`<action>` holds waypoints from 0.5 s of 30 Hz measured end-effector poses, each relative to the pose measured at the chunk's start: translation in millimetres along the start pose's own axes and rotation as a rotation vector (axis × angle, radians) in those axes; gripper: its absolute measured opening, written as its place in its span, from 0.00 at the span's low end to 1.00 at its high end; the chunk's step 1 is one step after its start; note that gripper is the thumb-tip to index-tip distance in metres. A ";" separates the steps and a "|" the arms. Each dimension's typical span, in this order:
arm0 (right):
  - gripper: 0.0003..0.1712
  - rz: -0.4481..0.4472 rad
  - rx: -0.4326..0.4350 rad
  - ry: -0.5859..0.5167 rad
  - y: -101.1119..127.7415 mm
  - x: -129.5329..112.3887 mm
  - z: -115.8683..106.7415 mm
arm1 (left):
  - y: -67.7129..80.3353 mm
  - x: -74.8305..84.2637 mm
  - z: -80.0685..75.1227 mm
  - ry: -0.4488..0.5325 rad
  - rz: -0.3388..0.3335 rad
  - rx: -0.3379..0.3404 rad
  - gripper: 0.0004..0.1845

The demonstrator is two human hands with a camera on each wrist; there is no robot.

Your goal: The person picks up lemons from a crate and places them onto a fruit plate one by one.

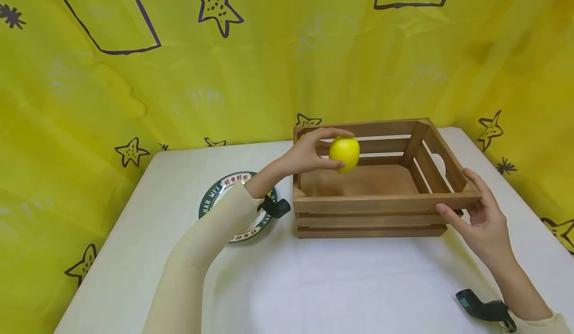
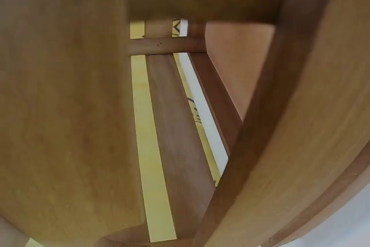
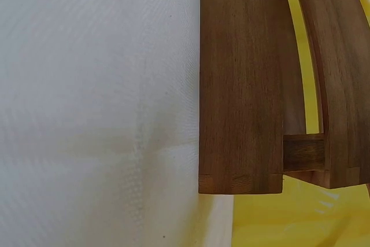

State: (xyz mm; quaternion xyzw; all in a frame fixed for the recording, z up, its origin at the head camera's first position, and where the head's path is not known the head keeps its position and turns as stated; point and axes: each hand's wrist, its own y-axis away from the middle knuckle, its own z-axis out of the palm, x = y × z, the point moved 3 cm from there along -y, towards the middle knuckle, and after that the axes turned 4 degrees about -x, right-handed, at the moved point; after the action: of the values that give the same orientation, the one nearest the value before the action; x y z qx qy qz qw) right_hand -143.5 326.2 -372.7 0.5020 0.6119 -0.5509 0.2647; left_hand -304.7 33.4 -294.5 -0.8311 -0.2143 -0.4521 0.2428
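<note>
In the head view my left hand [image 1: 309, 152] pinches a smooth, rounded yellow fruit [image 1: 344, 154] between thumb and fingers, above the inside of a slatted wooden crate [image 1: 372, 204]. Whether it is a lemon or another fruit I cannot tell. My right hand [image 1: 486, 224] grips the crate's near right corner, the thumb on the front and the fingers at the side. Close-up slats of the crate [image 2: 179, 125] fill the left wrist view, where the fruit does not show. From the right wrist, the crate's boards [image 3: 243, 85] appear at the right, with no fingers visible.
A round plate [image 1: 211, 194] with a dark green patterned rim lies left of the crate, partly hidden under my left forearm. White cloth [image 1: 341, 284] covers the table. Behind it hangs a yellow curtain [image 1: 264, 75] with drawn starfish.
</note>
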 end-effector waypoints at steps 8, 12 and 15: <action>0.53 0.015 -0.002 0.037 2.0 2.3 3.4 | 22.8 11.7 1.8 0.171 0.051 0.126 0.31; 0.53 0.005 0.000 0.061 0.9 1.2 2.3 | 38.0 24.7 -1.4 0.179 0.108 0.189 0.32; 0.53 0.003 0.005 0.064 0.2 0.7 0.2 | 47.2 32.9 -6.2 0.154 0.143 0.222 0.32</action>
State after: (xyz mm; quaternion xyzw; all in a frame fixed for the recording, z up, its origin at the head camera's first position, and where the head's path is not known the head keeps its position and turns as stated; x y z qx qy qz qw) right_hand -143.6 326.2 -373.4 0.5212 0.6177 -0.5357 0.2445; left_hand -265.2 -3.1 -273.4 -0.7753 -0.1838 -0.4694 0.3805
